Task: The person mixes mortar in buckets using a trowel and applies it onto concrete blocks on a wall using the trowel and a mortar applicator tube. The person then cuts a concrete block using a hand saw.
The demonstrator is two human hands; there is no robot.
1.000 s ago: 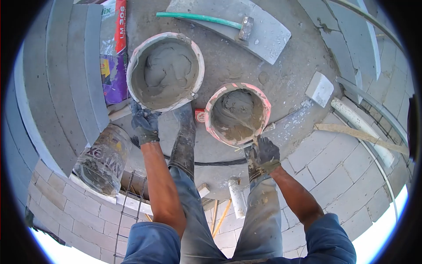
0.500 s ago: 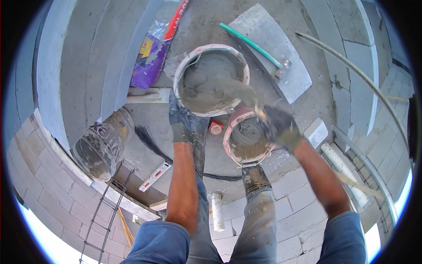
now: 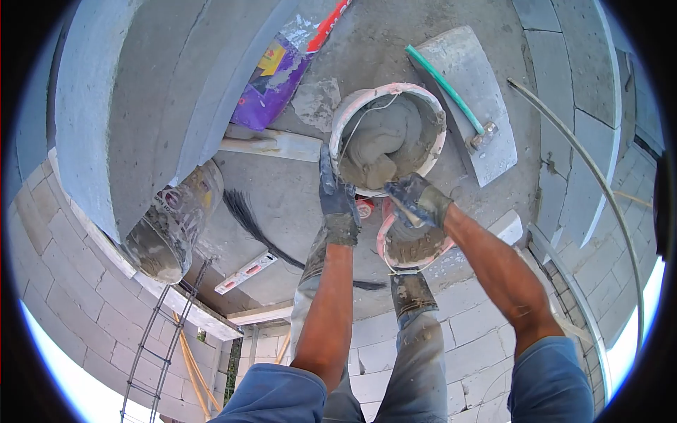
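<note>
Flanking blocks (image 3: 166, 84): grey courses standing left of the large bucket.
Slab (image 3: 469, 67): right of the large bucket, a green-handled hammer (image 3: 451, 93) lying on it.
Large bucket (image 3: 423, 95): in front of me, holding wet mortar (image 3: 402, 127) with a fresh-looking lump near my side of the rim.
Small bucket (image 3: 381, 240): just on my side of the large bucket, also with mortar inside; whether the two touch, I cannot tell.
Left hand (image 3: 340, 201): gloved, against the large bucket's left near side; gripping or only bracing, I cannot tell.
Right hand (image 3: 421, 199): clenched round a pale tool handle (image 3: 404, 210) at the large bucket's near rim; half a second ago it was farther right, over the small bucket.
Tool's working end: hidden from me, perhaps under the lump.
Meaning: I judge the work now centres on the large bucket's mortar.
</note>
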